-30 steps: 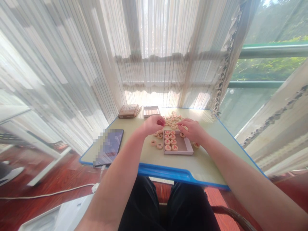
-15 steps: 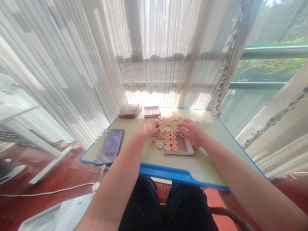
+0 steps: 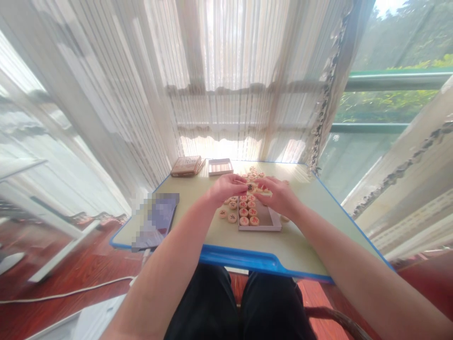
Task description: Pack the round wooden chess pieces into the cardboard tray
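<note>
A shallow pale box tray (image 3: 272, 225) lies on the small blue-rimmed table (image 3: 244, 259) and holds several round wooden chess pieces (image 3: 247, 212) with red marks, in rows at its left side. My left hand (image 3: 226, 188) is curled at the tray's far left corner, fingers pinched around a piece. My right hand (image 3: 278, 196) rests over the tray's far right part, fingers bent on pieces there. Loose pieces (image 3: 228, 212) lie left of the tray, and a heap of pieces (image 3: 253, 174) sits behind the hands.
A dark tablet (image 3: 157, 222) lies at the table's left edge. A brown box (image 3: 186, 166) and a small open box (image 3: 220, 166) stand at the back, near sheer curtains (image 3: 212, 85). White cable (image 3: 63, 293) runs over the red floor.
Both hands have drawn closer together over the tray's far edge; the left hand has shifted right from the loose pieces. The view has tilted slightly left.
</note>
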Action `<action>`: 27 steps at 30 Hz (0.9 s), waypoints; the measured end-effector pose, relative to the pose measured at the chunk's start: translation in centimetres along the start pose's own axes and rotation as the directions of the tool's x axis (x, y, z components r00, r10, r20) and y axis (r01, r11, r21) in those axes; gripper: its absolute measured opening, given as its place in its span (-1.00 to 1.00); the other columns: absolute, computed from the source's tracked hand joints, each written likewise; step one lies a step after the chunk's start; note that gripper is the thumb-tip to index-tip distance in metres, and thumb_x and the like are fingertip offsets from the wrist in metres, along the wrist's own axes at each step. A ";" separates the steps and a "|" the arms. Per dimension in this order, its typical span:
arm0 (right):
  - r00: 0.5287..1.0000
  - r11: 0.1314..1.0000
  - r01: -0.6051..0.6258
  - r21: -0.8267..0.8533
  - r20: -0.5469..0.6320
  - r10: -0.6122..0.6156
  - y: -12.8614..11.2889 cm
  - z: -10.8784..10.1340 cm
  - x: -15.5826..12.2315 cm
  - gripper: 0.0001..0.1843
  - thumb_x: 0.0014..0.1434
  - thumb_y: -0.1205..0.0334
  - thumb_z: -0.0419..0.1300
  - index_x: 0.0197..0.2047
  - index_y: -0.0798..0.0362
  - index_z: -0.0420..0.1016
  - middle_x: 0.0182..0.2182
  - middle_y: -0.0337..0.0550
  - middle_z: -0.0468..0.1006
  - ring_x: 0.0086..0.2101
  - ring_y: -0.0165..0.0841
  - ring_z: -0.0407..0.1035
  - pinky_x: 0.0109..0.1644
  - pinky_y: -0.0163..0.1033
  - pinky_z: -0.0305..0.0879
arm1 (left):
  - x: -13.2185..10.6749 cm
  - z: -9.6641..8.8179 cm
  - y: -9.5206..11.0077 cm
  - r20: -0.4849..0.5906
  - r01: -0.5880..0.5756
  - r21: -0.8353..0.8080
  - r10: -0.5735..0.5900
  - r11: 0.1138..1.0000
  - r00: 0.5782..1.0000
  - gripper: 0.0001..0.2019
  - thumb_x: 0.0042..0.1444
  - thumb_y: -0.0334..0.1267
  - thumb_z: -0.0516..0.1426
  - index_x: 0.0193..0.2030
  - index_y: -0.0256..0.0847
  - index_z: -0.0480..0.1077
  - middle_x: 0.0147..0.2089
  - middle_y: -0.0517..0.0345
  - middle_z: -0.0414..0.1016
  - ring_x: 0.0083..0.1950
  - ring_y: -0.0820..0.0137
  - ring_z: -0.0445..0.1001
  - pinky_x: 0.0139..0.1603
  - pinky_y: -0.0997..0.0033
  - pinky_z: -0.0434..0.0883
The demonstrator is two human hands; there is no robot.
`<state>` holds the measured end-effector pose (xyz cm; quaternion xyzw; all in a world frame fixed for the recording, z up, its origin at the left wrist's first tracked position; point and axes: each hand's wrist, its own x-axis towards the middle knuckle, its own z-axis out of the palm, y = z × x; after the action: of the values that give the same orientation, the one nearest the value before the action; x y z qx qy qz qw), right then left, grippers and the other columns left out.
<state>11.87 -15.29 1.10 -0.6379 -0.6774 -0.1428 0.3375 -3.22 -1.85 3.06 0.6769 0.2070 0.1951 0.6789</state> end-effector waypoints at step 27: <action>0.748 0.960 -0.249 -0.124 0.606 0.272 -0.2 -3.1 0.3 -0.85 -0.09 0.15 0.24 -0.39 -0.06 0.58 -0.54 -0.28 0.51 -0.56 -0.42 0.31 -0.54 -0.33 0.13 | 0.8 -0.3 -1.2 -0.281 -0.025 0.783 0.390 0.621 0.877 -0.67 0.09 -0.25 0.07 0.02 -0.21 0.27 -0.43 0.19 0.41 -0.34 0.41 0.41 -0.28 0.46 0.31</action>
<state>12.54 -17.01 3.59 -0.7432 -0.6518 0.1102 0.1029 -2.70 -1.17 1.81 0.8577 0.3300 0.3118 0.2415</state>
